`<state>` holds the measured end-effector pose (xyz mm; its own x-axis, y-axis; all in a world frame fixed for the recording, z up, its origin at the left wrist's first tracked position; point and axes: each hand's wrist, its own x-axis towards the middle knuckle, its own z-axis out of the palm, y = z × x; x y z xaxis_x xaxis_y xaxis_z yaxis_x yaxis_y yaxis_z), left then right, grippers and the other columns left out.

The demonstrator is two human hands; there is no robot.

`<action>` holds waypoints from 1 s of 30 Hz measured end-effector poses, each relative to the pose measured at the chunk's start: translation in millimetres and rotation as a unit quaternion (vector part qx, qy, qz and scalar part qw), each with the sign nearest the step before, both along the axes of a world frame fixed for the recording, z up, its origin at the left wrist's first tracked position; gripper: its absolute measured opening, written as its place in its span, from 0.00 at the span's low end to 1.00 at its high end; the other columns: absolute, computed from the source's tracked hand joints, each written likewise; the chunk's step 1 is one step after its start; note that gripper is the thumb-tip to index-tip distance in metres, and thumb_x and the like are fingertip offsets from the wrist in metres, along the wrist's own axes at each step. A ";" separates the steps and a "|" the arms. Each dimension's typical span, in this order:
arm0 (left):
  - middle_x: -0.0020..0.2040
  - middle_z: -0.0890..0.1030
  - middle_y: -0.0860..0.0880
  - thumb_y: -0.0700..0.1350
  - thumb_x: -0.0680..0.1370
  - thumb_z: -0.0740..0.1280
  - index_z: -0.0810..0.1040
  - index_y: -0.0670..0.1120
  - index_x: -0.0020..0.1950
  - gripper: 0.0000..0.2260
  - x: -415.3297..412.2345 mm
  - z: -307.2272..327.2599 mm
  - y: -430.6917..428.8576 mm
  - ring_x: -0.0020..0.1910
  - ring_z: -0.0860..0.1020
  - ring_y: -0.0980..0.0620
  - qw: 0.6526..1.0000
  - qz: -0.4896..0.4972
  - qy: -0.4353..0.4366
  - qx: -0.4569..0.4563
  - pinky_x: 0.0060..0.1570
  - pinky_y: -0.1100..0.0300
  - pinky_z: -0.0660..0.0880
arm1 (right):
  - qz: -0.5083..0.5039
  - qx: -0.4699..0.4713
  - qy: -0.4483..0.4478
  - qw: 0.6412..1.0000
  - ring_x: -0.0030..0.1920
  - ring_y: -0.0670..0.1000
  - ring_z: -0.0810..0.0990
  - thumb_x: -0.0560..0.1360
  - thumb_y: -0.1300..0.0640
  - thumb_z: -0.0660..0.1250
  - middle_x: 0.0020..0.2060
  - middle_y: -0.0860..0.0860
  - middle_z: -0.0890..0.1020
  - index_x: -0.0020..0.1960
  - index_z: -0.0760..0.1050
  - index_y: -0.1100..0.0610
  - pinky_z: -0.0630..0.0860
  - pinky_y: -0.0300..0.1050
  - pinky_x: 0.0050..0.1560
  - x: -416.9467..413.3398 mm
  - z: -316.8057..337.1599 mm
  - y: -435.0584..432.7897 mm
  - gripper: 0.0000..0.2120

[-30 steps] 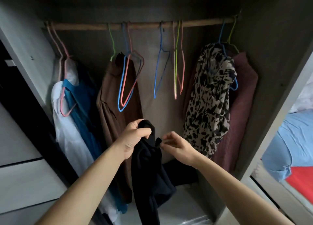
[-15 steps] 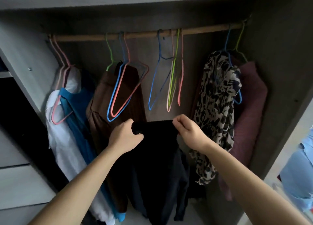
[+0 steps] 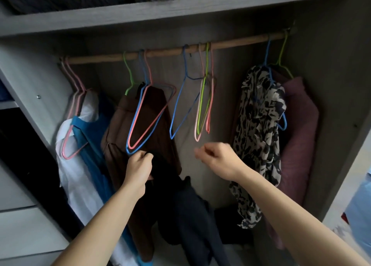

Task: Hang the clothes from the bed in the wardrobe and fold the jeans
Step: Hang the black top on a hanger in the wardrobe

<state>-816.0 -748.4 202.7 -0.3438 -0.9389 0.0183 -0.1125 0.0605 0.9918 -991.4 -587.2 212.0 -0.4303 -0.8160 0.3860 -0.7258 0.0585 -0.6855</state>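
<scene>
I'm partway through the hanging step. My left hand (image 3: 139, 166) is clenched round the bunched top edge of the black garment (image 3: 184, 211), which droops from my fist in front of the brown garment (image 3: 152, 109). It is inside the wardrobe (image 3: 160, 13) but not yet on a hanger. My right hand (image 3: 217, 157) grasps nothing. Its fingers are loosely curled and blurred, just below the bunch of three bare hangers (image 3: 202, 105). I judge the next move is to lift one bare hanger off the wooden rail (image 3: 236, 43) and feed it into the garment's neck, which my left hand must first open out. On the rail I count five hung pieces: a white garment (image 3: 80, 175), a blue top (image 3: 94, 137), the brown one, a leopard-print blouse (image 3: 259, 125) and a maroon garment (image 3: 299, 129). In the middle I count six bare hangers: a blue-and-pink pair (image 3: 138, 114), a single blue hanger (image 3: 179, 105) and that bunch of three. The pink hooks at far left sit too close together to count. I see no jeans.
</scene>
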 end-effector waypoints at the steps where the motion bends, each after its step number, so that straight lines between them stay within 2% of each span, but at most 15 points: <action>1: 0.35 0.71 0.45 0.41 0.79 0.63 0.73 0.44 0.40 0.07 2.7 -0.9 -1.2 0.36 0.71 0.48 1.000 0.007 -0.009 -0.025 0.36 0.54 0.71 | -0.028 -0.063 -0.005 0.998 0.27 0.44 0.71 0.80 0.45 0.65 0.28 0.50 0.78 0.38 0.77 0.56 0.72 0.43 0.32 1.5 10.3 -3.4 0.18; 3: 0.31 0.71 0.48 0.42 0.78 0.63 0.72 0.43 0.37 0.10 7.6 -1.9 -2.4 0.33 0.71 0.51 0.996 0.012 -0.029 -0.085 0.33 0.55 0.68 | -0.095 -0.169 0.000 0.981 0.27 0.42 0.72 0.80 0.48 0.66 0.26 0.46 0.76 0.38 0.78 0.55 0.66 0.35 0.32 1.3 37.6 -14.5 0.16; 5: 0.29 0.71 0.51 0.42 0.78 0.64 0.71 0.45 0.35 0.11 10.5 -0.3 -1.5 0.28 0.70 0.56 0.991 0.007 -0.041 -0.124 0.30 0.56 0.67 | -0.157 -0.202 0.036 0.966 0.35 0.43 0.76 0.80 0.50 0.66 0.33 0.46 0.79 0.44 0.80 0.54 0.66 0.37 0.39 -5.0 66.4 -31.9 0.10; 7: 0.28 0.71 0.51 0.42 0.77 0.64 0.72 0.45 0.36 0.10 12.3 2.1 -0.6 0.25 0.68 0.59 0.985 0.005 -0.054 -0.162 0.29 0.58 0.67 | -0.205 -0.169 0.073 0.961 0.48 0.55 0.79 0.80 0.50 0.64 0.45 0.56 0.82 0.53 0.80 0.59 0.69 0.42 0.47 -14.7 90.2 -51.7 0.13; 9: 0.30 0.73 0.50 0.41 0.77 0.65 0.74 0.43 0.37 0.08 14.8 3.7 -0.2 0.28 0.70 0.58 0.981 0.005 -0.056 -0.187 0.32 0.58 0.68 | -0.251 -0.099 0.099 0.958 0.54 0.64 0.78 0.81 0.48 0.60 0.52 0.63 0.80 0.57 0.77 0.64 0.73 0.49 0.53 -25.0 104.6 -68.3 0.19; 12: 0.32 0.76 0.48 0.41 0.77 0.66 0.75 0.42 0.39 0.07 19.2 4.2 0.4 0.32 0.73 0.51 0.979 0.004 -0.048 -0.196 0.36 0.52 0.71 | -0.303 0.029 0.105 0.947 0.53 0.65 0.80 0.82 0.47 0.56 0.53 0.63 0.81 0.57 0.78 0.63 0.79 0.55 0.54 -38.4 113.5 -81.8 0.21; 15: 0.32 0.78 0.48 0.40 0.75 0.68 0.75 0.43 0.38 0.06 24.3 3.1 -2.6 0.32 0.74 0.48 0.972 0.007 -0.065 -0.227 0.38 0.49 0.73 | -0.301 0.069 0.076 0.948 0.47 0.61 0.80 0.82 0.48 0.59 0.50 0.59 0.82 0.53 0.79 0.60 0.76 0.50 0.47 -48.3 111.1 -86.0 0.17; 18: 0.29 0.75 0.51 0.40 0.73 0.70 0.72 0.46 0.35 0.09 26.0 -0.2 -8.2 0.28 0.71 0.52 0.962 0.014 -0.088 -0.259 0.36 0.51 0.72 | -0.303 0.002 0.036 0.952 0.43 0.59 0.77 0.81 0.50 0.57 0.48 0.59 0.81 0.47 0.73 0.57 0.70 0.48 0.43 -48.4 104.0 -84.1 0.12; 20: 0.26 0.72 0.53 0.41 0.71 0.71 0.70 0.48 0.34 0.11 24.9 -2.3 -11.0 0.25 0.68 0.56 0.957 0.017 -0.097 -0.273 0.32 0.55 0.69 | -0.298 -0.062 0.014 0.952 0.47 0.62 0.79 0.82 0.51 0.55 0.49 0.61 0.80 0.49 0.71 0.59 0.73 0.50 0.44 -45.1 100.2 -80.2 0.13; 23: 0.26 0.72 0.54 0.41 0.70 0.71 0.70 0.50 0.34 0.11 20.7 -6.1 -13.5 0.25 0.69 0.57 0.955 0.014 -0.100 -0.280 0.31 0.57 0.68 | -0.288 -0.115 0.016 0.951 0.49 0.65 0.80 0.83 0.52 0.54 0.49 0.64 0.81 0.54 0.74 0.64 0.77 0.54 0.48 -43.7 95.7 -70.6 0.16; 26: 0.28 0.72 0.54 0.40 0.70 0.72 0.71 0.49 0.35 0.11 15.0 -10.3 -14.3 0.25 0.67 0.58 0.959 0.011 -0.092 -0.270 0.34 0.57 0.69 | -0.275 -0.131 0.015 0.952 0.52 0.64 0.80 0.84 0.52 0.56 0.49 0.64 0.82 0.52 0.77 0.65 0.70 0.49 0.47 -51.4 96.7 -59.1 0.17; 30: 0.30 0.73 0.52 0.40 0.71 0.72 0.71 0.48 0.36 0.10 6.4 -11.7 -10.9 0.28 0.69 0.54 0.968 -0.016 -0.073 -0.239 0.36 0.56 0.71 | -0.241 -0.126 -0.019 0.962 0.51 0.57 0.79 0.82 0.48 0.60 0.47 0.57 0.82 0.51 0.77 0.59 0.66 0.43 0.43 -67.6 106.1 -51.4 0.14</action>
<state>-809.6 -759.4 191.1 -0.4038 -0.8237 0.3981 -0.2392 0.5151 0.8231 -1059.0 -638.5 318.2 -0.7533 -0.4002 0.5219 -0.6299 0.2109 -0.7475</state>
